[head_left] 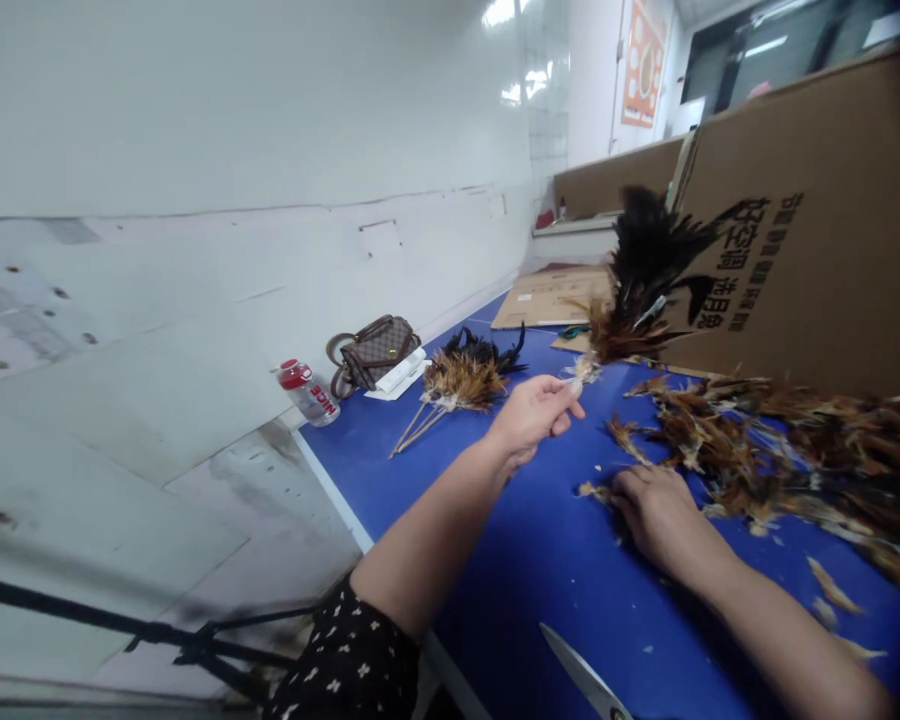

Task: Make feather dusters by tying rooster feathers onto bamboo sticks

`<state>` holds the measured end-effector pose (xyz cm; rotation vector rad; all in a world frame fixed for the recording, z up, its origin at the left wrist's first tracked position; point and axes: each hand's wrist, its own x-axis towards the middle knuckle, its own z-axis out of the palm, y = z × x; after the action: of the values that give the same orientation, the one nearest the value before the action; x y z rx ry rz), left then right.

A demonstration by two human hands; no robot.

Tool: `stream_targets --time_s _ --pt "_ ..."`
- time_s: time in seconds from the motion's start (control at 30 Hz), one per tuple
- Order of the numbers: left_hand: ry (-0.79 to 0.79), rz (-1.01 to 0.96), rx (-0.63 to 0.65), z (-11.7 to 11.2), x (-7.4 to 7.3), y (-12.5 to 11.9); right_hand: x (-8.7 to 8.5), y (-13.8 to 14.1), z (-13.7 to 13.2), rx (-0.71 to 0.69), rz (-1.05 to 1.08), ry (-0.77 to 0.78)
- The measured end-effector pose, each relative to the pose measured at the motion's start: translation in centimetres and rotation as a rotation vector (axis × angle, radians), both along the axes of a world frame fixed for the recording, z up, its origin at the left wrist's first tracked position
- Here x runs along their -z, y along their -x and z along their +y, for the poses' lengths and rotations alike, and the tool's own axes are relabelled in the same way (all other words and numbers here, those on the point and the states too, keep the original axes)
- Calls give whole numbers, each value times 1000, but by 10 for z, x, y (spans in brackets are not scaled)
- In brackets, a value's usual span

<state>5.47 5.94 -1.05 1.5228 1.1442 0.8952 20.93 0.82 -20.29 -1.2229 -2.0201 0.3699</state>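
Observation:
My left hand [538, 414] pinches the pale lower end of a feather bundle [643, 275], holding it up over the blue table [525, 560]. Long black feathers fan out at its top, with brown ones below. Low over the tabletop, my right hand [658, 517] is curled, and a small tan feather tuft [594, 490] sticks out at its fingertips; the palm side is hidden. Just beyond that hand spreads a pile of loose brown feathers [757, 440]. Nearer to me lie scissors [581, 670], their blades pointing away and their handles out of view.
Feather dusters [465, 380] with thin sticks lie left of my left hand. Behind them are a checked handbag [379, 352], white papers [397, 376] and a red-capped bottle [311, 395]. A cardboard box [817, 220] stands along the right, and flat cardboard [547, 297] lies farther back.

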Motion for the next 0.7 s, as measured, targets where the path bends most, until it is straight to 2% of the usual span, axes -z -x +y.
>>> stream_targets --time_s 0.1,0.17,0.23,0.33,0.43,0.53,0.7 --pt "20 -54 60 -14 -6 -16 -12 -29 -2 16 202 49" --pt "66 -50 117 -22 -6 -25 -27 -56 -6 78 292 -19" --pt "117 -50 167 -30 -1 -34 -43 -82 -12 121 346 -163" --pt "167 -67 188 -39 12 -50 -62 -110 -21 156 380 -232" --pt "197 -98 170 -49 24 -67 -69 -121 -27 158 373 -264" --pt "239 -124 175 -56 29 -77 -70 -122 -29 162 390 -300" --pt "318 -82 250 -64 33 -78 -78 -116 -33 142 453 -241"
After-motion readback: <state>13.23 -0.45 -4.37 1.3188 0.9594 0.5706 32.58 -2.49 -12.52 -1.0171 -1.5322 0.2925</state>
